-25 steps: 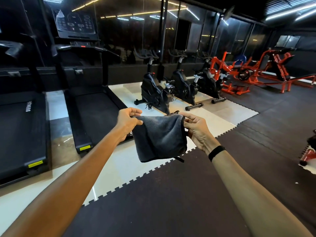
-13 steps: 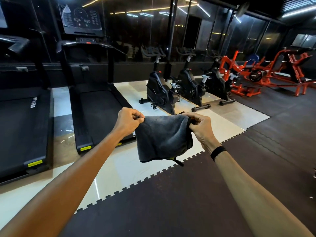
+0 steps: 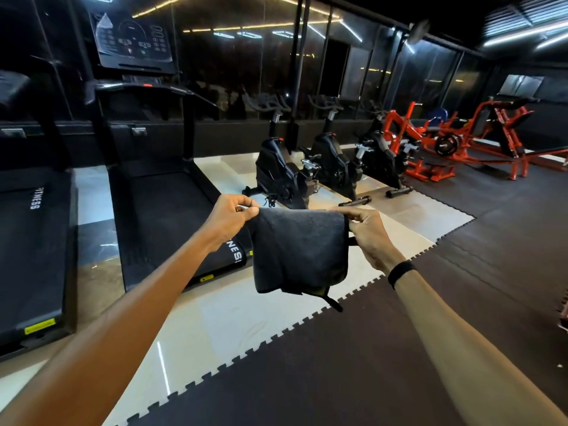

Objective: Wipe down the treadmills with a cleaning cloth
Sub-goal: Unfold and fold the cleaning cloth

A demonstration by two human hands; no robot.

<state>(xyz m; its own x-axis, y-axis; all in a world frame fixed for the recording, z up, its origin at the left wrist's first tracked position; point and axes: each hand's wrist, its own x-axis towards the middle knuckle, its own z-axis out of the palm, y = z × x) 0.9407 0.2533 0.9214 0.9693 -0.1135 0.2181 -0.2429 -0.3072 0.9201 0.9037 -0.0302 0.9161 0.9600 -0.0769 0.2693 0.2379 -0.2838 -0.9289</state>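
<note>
Cloth [image 3: 299, 250] hangs limp in front of the treadmill [image 3: 166, 210]: soft, light. Left hand [image 3: 229, 221] and right hand [image 3: 367, 233] each pinch a top corner, the best hold.

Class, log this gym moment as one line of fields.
phase: preparing | left hand: pinches cloth corner | right hand: pinches other corner | cloth: hanging, in air | treadmill: untouched

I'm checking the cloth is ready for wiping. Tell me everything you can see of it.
The cleaning cloth is dark grey, soft and plush like microfibre, folded over and hanging in the air ahead of the treadmills. The left hand and right hand each pinch a top corner. A thin black loop dangles from its lower edge. Nothing else touches it.
</note>
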